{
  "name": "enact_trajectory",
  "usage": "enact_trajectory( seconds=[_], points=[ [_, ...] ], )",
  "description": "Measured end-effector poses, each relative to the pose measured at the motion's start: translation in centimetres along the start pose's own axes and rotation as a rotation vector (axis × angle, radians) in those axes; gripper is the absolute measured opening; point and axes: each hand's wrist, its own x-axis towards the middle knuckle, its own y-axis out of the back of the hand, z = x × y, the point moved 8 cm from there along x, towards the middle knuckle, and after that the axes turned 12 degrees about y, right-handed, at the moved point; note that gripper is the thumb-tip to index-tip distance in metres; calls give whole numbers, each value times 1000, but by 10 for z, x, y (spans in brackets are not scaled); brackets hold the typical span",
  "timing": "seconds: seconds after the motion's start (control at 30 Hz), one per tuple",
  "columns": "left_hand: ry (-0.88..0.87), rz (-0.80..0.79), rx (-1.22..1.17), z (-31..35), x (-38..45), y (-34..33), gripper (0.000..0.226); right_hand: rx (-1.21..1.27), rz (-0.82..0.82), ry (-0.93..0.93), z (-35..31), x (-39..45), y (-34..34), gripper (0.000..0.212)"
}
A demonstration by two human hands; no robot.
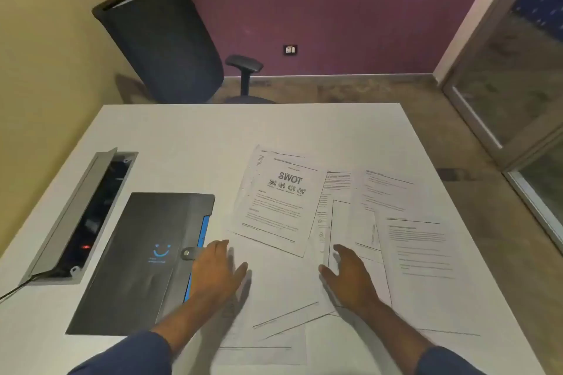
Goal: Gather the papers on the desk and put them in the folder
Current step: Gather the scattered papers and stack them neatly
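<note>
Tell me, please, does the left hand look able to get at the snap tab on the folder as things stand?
Probably yes. The left hand lies open on the desk right beside the folder, its fingertips next to the snap tab. Nothing sits between them, and the hand holds nothing.

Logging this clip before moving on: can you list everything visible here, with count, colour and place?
desk: one, white, fills the lower frame
folder: one, dark grey with a blue edge and a smile logo, shut, left of centre on the desk
papers: several loose overlapping printed sheets, exact count unclear, white, centre and right of the desk
SWOT sheet: one, white, top of the far pile
cable box: one, grey, lid up, set into the desk's left side
office chair: one, dark, behind the desk
wall socket: one, on the purple wall
left hand: open, at the folder's right edge
right hand: open, over the papers
</note>
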Motion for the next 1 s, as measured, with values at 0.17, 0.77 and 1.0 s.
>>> enact_trajectory(
  seconds=[0.17,0.77,1.0],
  points=[
    [155,-163,-158,-18,-4,-28,76,441,103,-145,2,24,-16,43],
    [308,-196,-152,-16,1,-51,105,129,168,-376,-7,113,-62,33],
    [384,-210,-408,-10,-2,-51,84,302,263,-272,17,117,-45,29]
  ],
)
